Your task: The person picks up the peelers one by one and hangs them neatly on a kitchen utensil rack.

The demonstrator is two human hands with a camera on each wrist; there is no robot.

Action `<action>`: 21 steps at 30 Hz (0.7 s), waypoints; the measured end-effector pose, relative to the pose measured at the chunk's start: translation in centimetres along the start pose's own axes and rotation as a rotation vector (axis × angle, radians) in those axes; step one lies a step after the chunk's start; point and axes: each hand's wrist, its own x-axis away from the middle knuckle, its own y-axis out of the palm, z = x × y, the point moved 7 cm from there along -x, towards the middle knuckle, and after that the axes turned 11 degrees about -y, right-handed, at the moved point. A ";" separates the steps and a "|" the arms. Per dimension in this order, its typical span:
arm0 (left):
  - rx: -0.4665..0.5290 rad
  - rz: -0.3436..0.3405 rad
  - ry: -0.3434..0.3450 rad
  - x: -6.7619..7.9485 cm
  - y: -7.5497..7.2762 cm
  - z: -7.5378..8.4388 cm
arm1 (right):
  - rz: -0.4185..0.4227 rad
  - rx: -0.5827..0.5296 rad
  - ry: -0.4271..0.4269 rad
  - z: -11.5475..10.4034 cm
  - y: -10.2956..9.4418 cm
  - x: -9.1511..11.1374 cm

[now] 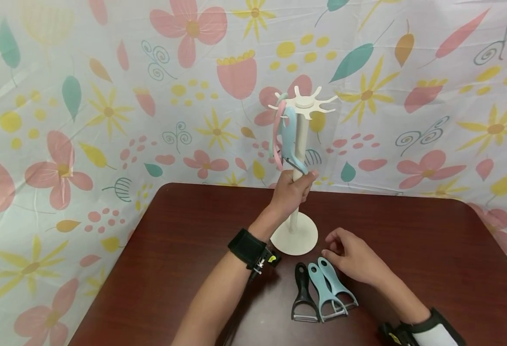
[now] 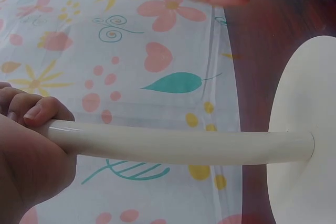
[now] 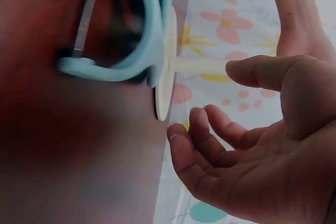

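A cream utensil stand (image 1: 294,235) with a round base and a hooked top stands upright on the table. My left hand (image 1: 289,194) grips its pole (image 2: 173,142) below the hooks. From the hooks on the left side hang a pink peeler (image 1: 278,129), a light blue peeler (image 1: 289,134) and something pale green, partly hidden behind them. In front of the base lie a black peeler (image 1: 302,290) and two light blue peelers (image 1: 324,290), side by side. Just above the handles hovers my right hand (image 1: 353,253), its fingers loosely bent and holding nothing.
The dark brown table (image 1: 184,240) has its far edge against a flower-printed cloth (image 1: 119,96). Bare hooks (image 1: 323,103) stick out on the right side of the stand's top. Each wrist wears a black strap (image 1: 249,247) with a small camera.
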 end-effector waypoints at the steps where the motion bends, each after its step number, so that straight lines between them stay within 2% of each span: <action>1: -0.002 0.000 -0.001 0.0 0.0 0.0 | -0.002 0.015 0.006 0.0 0.0 0.4; 11: 0.007 0.017 0.011 -0.1 0.0 0.0 | -0.053 0.089 0.102 0.4 1.4 3.4; 21: 0.018 0.018 0.013 0.0 0.0 -0.1 | -0.033 0.158 0.142 0.9 1.9 4.0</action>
